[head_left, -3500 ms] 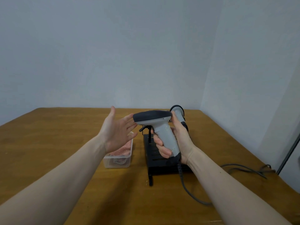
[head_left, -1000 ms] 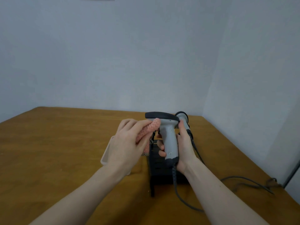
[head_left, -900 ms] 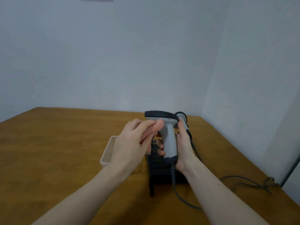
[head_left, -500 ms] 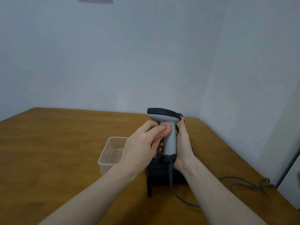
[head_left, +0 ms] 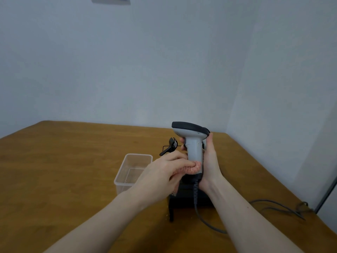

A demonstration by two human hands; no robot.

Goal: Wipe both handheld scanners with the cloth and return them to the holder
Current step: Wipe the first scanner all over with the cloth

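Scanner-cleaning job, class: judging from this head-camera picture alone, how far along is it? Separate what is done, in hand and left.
Done: the pink cloth is out of the clear tub. In hand: the right hand holds the grey scanner upright while the left hand presses the cloth against its lower handle. Left: return this scanner to the black holder, then handle the second scanner, barely visible behind.

On the table [head_left: 73,161], the tub [head_left: 134,169] stands just left of the holder [head_left: 184,198]. Above the holder the right hand [head_left: 209,165] holds a scanner [head_left: 193,143] upright, its cable [head_left: 197,203] trailing down to the right. The left hand [head_left: 162,176] presses the cloth [head_left: 193,168] against the handle's lower left side.
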